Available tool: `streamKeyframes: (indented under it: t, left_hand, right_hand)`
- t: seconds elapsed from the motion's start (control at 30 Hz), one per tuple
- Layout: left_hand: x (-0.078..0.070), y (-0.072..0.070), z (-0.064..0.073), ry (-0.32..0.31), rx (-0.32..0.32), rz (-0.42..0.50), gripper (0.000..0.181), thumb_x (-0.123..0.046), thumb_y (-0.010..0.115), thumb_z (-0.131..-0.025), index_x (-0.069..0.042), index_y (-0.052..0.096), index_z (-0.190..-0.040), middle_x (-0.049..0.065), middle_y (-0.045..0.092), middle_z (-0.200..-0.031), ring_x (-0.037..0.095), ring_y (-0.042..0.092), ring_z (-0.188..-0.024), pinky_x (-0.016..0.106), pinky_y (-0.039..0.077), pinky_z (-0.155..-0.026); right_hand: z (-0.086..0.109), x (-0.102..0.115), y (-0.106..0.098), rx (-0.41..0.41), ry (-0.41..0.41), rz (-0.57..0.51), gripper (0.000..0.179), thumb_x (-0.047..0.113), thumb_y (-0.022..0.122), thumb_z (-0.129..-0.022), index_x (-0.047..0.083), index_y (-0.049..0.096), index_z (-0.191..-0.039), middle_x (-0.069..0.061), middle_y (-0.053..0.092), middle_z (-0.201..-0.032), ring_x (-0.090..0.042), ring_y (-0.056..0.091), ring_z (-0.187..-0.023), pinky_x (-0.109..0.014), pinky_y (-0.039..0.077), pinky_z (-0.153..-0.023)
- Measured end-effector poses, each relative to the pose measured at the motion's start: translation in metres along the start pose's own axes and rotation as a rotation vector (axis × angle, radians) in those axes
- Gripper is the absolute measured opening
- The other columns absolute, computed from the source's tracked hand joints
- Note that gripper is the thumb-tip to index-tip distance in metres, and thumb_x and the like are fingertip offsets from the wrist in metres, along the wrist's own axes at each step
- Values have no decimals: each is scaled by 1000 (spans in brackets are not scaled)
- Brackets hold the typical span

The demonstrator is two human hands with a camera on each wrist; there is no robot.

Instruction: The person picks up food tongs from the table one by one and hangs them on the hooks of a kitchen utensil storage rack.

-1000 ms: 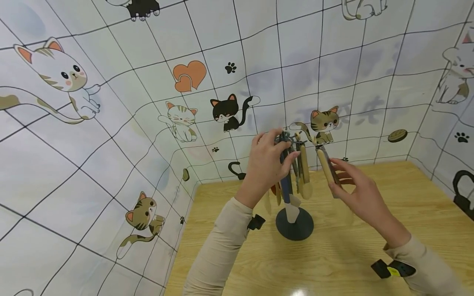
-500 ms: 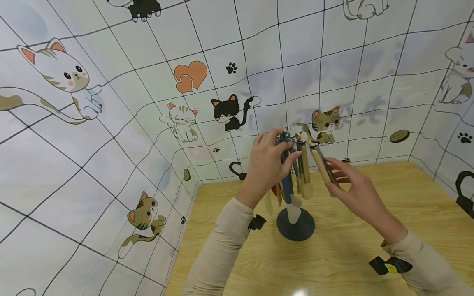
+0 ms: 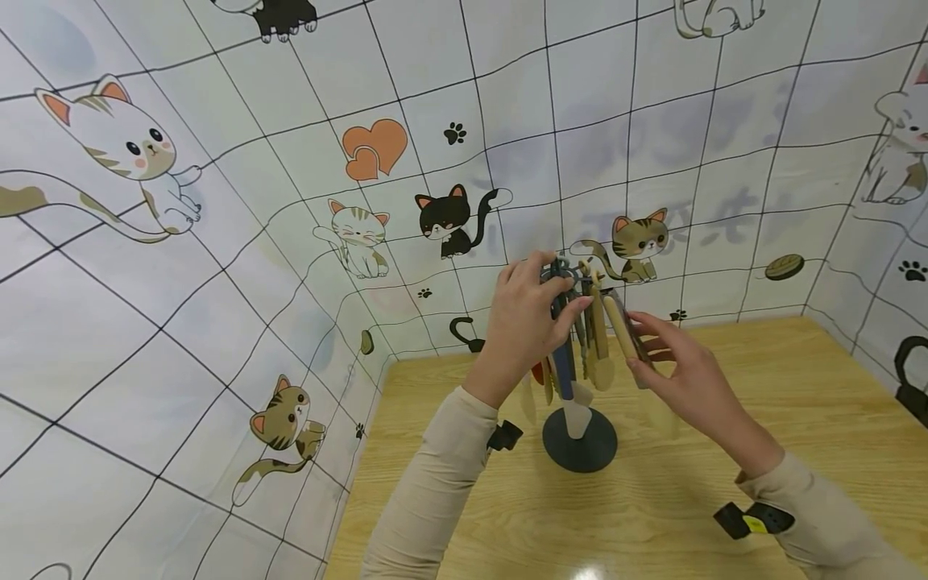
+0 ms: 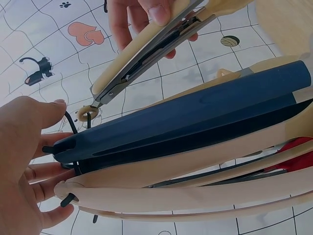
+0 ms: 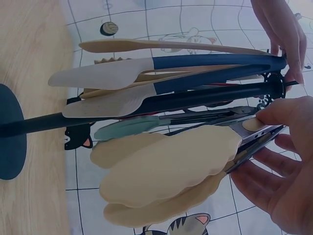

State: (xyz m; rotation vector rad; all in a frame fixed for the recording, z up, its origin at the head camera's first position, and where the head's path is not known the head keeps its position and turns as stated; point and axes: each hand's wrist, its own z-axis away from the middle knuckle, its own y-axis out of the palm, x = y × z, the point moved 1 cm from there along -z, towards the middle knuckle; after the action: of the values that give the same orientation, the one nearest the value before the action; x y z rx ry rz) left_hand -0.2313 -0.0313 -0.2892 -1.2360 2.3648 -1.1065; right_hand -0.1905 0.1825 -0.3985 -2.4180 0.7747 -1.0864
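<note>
My left hand (image 3: 524, 322) grips the top ring of a dark utensil stand (image 3: 580, 443), its fingers among the hooks in the left wrist view. Just right of the stand, my right hand (image 3: 677, 354) pinches cream-handled tongs (image 3: 619, 326) between thumb and fingers. These tongs slant, their broad scalloped cream heads (image 5: 168, 166) hanging low. Their pull ring (image 4: 88, 113) sits at a hook tip; I cannot tell whether it is round the hook. Blue-handled tongs (image 4: 186, 110) with pale heads hang nearest the left hand.
Several more tongs hang round the stand, among them one with teal heads (image 5: 127, 128) and one with red (image 4: 296, 155). A wooden table (image 3: 507, 499) lies beneath. A cat-print cloth wall (image 3: 507, 97) rises close behind; black clips (image 3: 467, 332) sit at its foot.
My right hand has moved left with the cream tongs, bringing their ring end closer to the stand's hooks. The left hand has stayed at the top of the stand.
</note>
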Motion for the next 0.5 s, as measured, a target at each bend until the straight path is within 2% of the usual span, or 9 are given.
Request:
streamKeyframes:
  t: [0.13,0.27,0.4,0.5]
  left_hand:
    - [0,1,0,-6,-1,10,38,-50,60,-95,-19,77,-108,7,61,-131,22,57,-123,41,44,-108]
    - [-1,1,1,-11,1,1,38,-50,60,-95,-19,77,-109,7,60,-132,23,58,-123,41,44,-108]
    - [-1,1,1,-14,5,-21,40,-52,57,-96,-20,77,-110,6,59,-133,24,59,-122,40,44,-108]
    - [-1,1,1,-18,7,-23,40,-52,57,-96,-20,77,-111,6,59,-133,25,59,-121,40,45,-107]
  right_hand:
    - [1,0,3,10,-7,-19,70,4,73,-88,16,44,-150,-16,65,-121,-29,66,-93,-27,55,-79]
    - [2,-1,7,17,-3,-37,69,4,73,-88,14,43,-150,-17,65,-120,-30,67,-93,-31,55,-79]
    - [1,-4,12,16,6,-45,70,5,74,-87,11,43,-149,-18,64,-121,-31,67,-94,-29,55,-80]
    - [-1,-5,17,26,21,-50,70,6,74,-87,10,41,-150,-19,63,-121,-33,67,-96,-35,55,-80]
